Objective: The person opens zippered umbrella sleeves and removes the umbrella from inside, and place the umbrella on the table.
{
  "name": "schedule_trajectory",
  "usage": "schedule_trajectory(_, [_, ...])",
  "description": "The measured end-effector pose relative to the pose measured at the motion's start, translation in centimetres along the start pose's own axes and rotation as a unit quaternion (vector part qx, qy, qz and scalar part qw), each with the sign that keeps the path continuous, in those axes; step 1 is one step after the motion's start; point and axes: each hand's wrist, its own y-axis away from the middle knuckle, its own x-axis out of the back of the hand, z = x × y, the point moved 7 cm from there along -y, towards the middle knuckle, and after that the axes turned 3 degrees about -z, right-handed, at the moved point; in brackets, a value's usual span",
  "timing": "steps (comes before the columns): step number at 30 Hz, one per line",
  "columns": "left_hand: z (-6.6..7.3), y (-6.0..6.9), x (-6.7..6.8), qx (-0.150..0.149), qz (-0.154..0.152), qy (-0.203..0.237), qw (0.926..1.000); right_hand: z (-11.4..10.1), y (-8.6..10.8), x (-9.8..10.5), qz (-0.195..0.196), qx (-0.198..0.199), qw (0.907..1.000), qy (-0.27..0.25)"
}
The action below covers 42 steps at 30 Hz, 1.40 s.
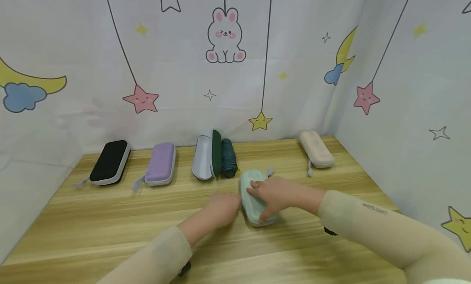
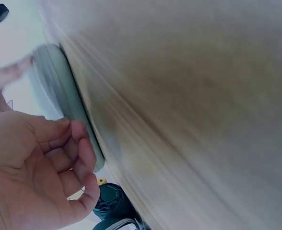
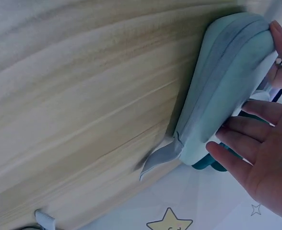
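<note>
A mint-green zip case (image 1: 254, 202) lies on the table in front of me, its grey ribbon pull (image 3: 161, 156) at the far right corner. My right hand (image 1: 277, 196) rests across its top with spread, mostly straight fingers, the thumb near the closer end. Against the case's left side is my left hand (image 1: 222, 208). In the left wrist view its fingers (image 2: 83, 155) curl and the thumb tip meets the index finger beside the case's edge. Nothing shows between those tips.
Along the back stand a black case (image 1: 110, 161), a purple case (image 1: 160, 163), an opened dark-green case (image 1: 216, 153) with pale lining, a rolled dark-green umbrella-like bundle (image 1: 229, 159), and a cream case (image 1: 317, 149). A printed cloth (image 1: 184, 71) hangs behind the wooden table (image 1: 110, 226).
</note>
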Motion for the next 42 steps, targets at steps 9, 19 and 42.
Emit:
schedule_trajectory(9, [1.0,1.5,0.4,-0.015,-0.008,0.037,0.9992,1.6,-0.8,0.6,-0.046,-0.021,0.9982,-0.033])
schedule_trajectory(19, [3.8,1.8,0.6,-0.076,0.022,-0.003,0.9969,1.5,-0.8,0.8,-0.041,-0.013,0.9963,-0.074])
schedule_trajectory(42, [-2.6,0.1,-0.9,0.057,-0.071,0.305,0.9478,-5.4,3.4,-0.3,0.298,0.238,0.9042,0.193])
